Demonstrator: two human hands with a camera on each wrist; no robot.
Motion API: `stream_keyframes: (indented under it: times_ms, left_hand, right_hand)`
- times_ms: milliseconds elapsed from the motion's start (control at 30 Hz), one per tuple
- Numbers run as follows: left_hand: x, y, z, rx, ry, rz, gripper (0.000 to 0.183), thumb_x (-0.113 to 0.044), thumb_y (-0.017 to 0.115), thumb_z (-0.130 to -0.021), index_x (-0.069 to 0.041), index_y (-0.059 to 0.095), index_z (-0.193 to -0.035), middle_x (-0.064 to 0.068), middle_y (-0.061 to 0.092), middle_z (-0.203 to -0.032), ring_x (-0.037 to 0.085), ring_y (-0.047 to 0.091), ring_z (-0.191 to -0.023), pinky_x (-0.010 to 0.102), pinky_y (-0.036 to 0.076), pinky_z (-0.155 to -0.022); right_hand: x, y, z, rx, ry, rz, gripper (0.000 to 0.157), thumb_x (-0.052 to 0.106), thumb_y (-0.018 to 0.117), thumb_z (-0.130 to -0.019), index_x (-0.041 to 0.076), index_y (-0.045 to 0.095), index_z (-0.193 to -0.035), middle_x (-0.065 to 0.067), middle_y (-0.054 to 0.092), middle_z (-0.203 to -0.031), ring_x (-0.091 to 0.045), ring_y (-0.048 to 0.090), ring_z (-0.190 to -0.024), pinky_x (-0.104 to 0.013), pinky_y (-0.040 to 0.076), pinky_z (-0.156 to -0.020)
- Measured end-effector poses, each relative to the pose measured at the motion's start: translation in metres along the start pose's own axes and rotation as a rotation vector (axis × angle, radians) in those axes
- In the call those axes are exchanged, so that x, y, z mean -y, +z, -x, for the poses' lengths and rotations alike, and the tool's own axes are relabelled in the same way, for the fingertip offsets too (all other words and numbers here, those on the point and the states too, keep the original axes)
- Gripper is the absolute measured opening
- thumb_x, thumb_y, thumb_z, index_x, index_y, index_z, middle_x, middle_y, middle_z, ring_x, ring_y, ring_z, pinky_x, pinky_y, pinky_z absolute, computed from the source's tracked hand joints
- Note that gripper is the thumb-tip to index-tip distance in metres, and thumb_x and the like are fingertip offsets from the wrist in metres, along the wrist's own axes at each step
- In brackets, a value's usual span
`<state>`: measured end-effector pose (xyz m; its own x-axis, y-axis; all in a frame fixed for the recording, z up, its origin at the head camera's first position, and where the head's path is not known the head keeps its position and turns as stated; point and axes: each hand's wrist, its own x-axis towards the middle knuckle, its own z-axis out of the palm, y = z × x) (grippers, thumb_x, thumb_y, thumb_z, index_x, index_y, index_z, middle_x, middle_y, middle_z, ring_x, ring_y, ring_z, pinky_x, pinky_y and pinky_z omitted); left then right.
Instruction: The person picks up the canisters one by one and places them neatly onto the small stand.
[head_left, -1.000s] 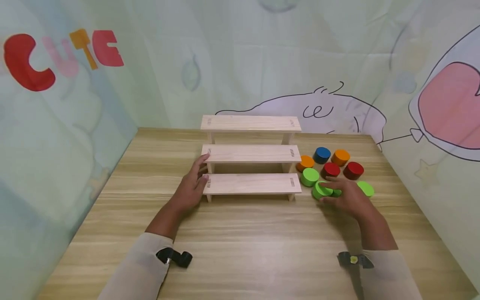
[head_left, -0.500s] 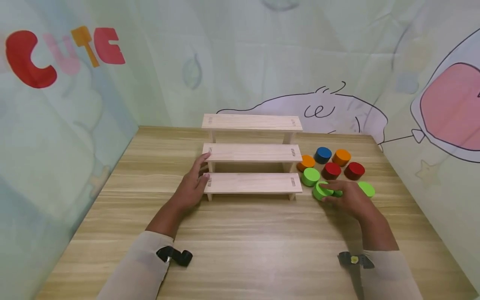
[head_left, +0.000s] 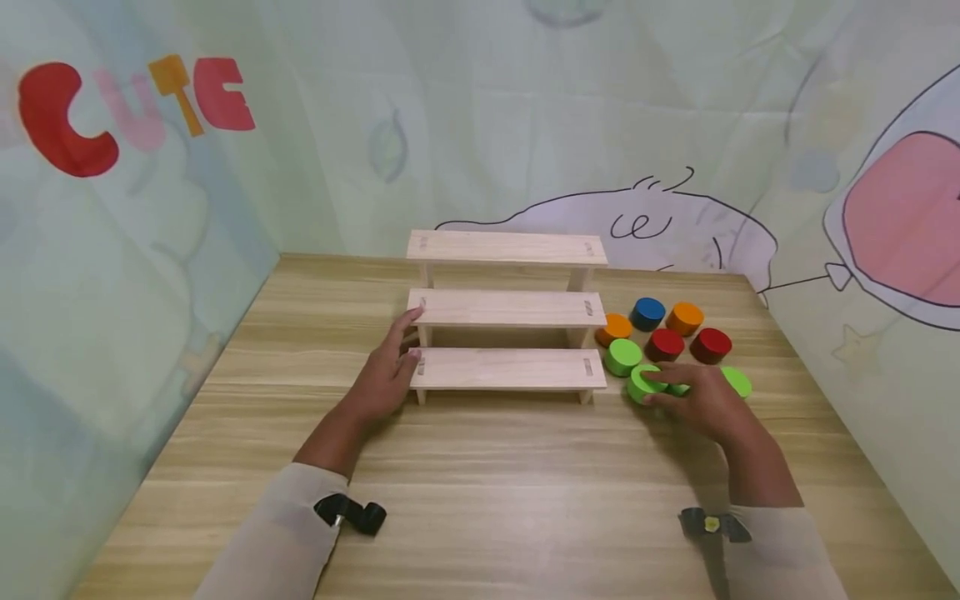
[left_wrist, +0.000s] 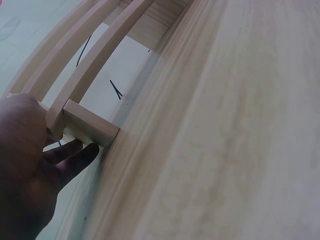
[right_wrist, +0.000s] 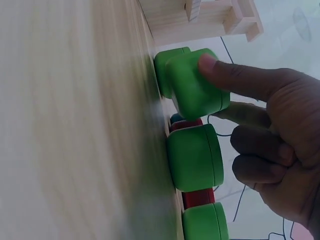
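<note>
A pale wooden three-tier display stand (head_left: 506, 367) rests on the table. My left hand (head_left: 380, 379) holds its left end, one finger at the middle shelf and the thumb at the bottom shelf. In the left wrist view, two fingers of the left hand (left_wrist: 30, 160) lie against the stand's side piece (left_wrist: 92, 122). At the right, my right hand (head_left: 701, 400) pinches a light green round block (head_left: 643, 385). In the right wrist view, the thumb lies on that green block (right_wrist: 192, 85), with the index finger partly hidden behind it.
Close around the right hand stand other round blocks: light green (head_left: 622, 357), red (head_left: 664, 344), orange (head_left: 685, 318) and blue (head_left: 647, 313). Another green block (head_left: 737, 382) sits right of the hand. A printed cloth (head_left: 480, 125) hangs behind the wooden table (head_left: 510, 500).
Right fingers have drawn in slightly around the green block, which stays in about the same place. The left hand and the stand hold their position; the head view shifts a little.
</note>
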<state>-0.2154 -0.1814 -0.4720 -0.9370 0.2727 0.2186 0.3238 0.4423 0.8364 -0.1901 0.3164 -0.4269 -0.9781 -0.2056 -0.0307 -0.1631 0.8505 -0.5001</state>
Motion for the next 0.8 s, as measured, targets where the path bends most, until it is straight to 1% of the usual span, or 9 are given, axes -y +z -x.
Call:
stream_keyframes:
  times_ms: [33, 100, 200, 267, 367, 467, 600, 700, 800]
  left_hand:
    - [0.000, 0.000, 0.000, -0.002, 0.001, -0.003, 0.065, -0.012, 0.042, -0.117, -0.037, 0.019, -0.173, 0.023, 0.032, -0.177, 0.049, 0.044, -0.158, 0.070, 0.042, -0.124]
    - [0.000, 0.001, 0.000, -0.005, 0.000, -0.011, 0.065, -0.012, 0.042, -0.117, -0.036, 0.019, -0.173, 0.023, 0.032, -0.177, 0.049, 0.044, -0.158, 0.070, 0.042, -0.124]
    - [-0.002, 0.003, 0.001, -0.007, -0.007, -0.014, 0.065, -0.010, 0.042, -0.116, -0.033, 0.019, -0.173, 0.024, 0.032, -0.177, 0.049, 0.043, -0.158, 0.070, 0.041, -0.124]
    - [-0.002, 0.003, 0.002, -0.008, -0.009, -0.015, 0.065, -0.009, 0.042, -0.116, -0.030, 0.019, -0.174, 0.025, 0.032, -0.177, 0.050, 0.042, -0.159, 0.070, 0.041, -0.125]
    - [-0.002, 0.003, 0.002, -0.007, -0.009, -0.017, 0.065, -0.010, 0.042, -0.116, -0.031, 0.018, -0.174, 0.024, 0.033, -0.177, 0.049, 0.043, -0.159, 0.069, 0.041, -0.125]
    - [-0.002, 0.002, 0.001, 0.000, -0.009, -0.017, 0.066, -0.012, 0.041, -0.117, -0.034, 0.017, -0.174, 0.024, 0.033, -0.176, 0.048, 0.043, -0.159, 0.069, 0.042, -0.124]
    - [-0.002, 0.002, 0.000, 0.006, -0.011, -0.010, 0.066, -0.012, 0.041, -0.117, -0.036, 0.017, -0.174, 0.024, 0.033, -0.176, 0.048, 0.042, -0.159, 0.069, 0.042, -0.124]
    - [-0.003, 0.001, 0.000, 0.002, -0.010, -0.011, 0.066, -0.012, 0.042, -0.117, -0.036, 0.018, -0.173, 0.024, 0.033, -0.176, 0.048, 0.043, -0.158, 0.069, 0.042, -0.124]
    - [-0.003, 0.000, -0.001, -0.005, -0.005, -0.021, 0.066, -0.011, 0.042, -0.116, -0.035, 0.019, -0.173, 0.025, 0.035, -0.176, 0.048, 0.044, -0.158, 0.069, 0.042, -0.125]
  right_hand:
    - [0.001, -0.001, 0.001, -0.004, -0.002, 0.002, 0.049, 0.026, 0.088, -0.094, 0.017, 0.076, -0.141, -0.027, 0.065, -0.151, -0.054, 0.062, -0.137, -0.058, 0.063, -0.100]
    - [0.002, -0.004, 0.003, -0.017, -0.007, 0.010, 0.050, 0.027, 0.088, -0.094, 0.017, 0.075, -0.141, -0.027, 0.067, -0.149, -0.053, 0.064, -0.133, -0.051, 0.065, -0.093]
    - [0.003, -0.010, 0.007, -0.061, -0.026, 0.015, 0.049, 0.026, 0.088, -0.093, 0.016, 0.076, -0.140, -0.023, 0.074, -0.139, -0.043, 0.070, -0.111, -0.035, 0.062, -0.080]
    - [0.005, -0.014, 0.009, -0.097, -0.048, 0.008, 0.048, 0.024, 0.089, -0.093, 0.015, 0.077, -0.138, -0.020, 0.079, -0.131, -0.033, 0.067, -0.097, -0.027, 0.055, -0.071]
    - [0.010, -0.017, 0.010, -0.146, -0.089, 0.001, 0.046, 0.020, 0.089, -0.093, 0.013, 0.078, -0.137, -0.018, 0.082, -0.124, -0.026, 0.061, -0.090, -0.023, 0.051, -0.066]
    - [0.017, -0.017, 0.009, -0.173, -0.111, 0.014, 0.047, 0.019, 0.088, -0.093, 0.012, 0.077, -0.138, -0.018, 0.082, -0.123, -0.028, 0.062, -0.092, -0.023, 0.051, -0.068]
    - [0.029, -0.017, 0.007, -0.216, -0.155, 0.042, 0.045, 0.021, 0.087, -0.095, 0.011, 0.077, -0.137, -0.020, 0.080, -0.128, -0.035, 0.069, -0.101, -0.026, 0.055, -0.073]
    - [0.041, -0.019, 0.004, -0.266, -0.212, 0.063, 0.042, 0.021, 0.086, -0.095, 0.010, 0.078, -0.135, -0.024, 0.077, -0.132, -0.038, 0.073, -0.101, -0.036, 0.060, -0.075]
    - [0.055, -0.020, -0.004, -0.335, -0.270, 0.084, 0.040, 0.019, 0.087, -0.094, 0.008, 0.079, -0.133, -0.028, 0.076, -0.133, -0.045, 0.076, -0.108, -0.051, 0.067, -0.082]
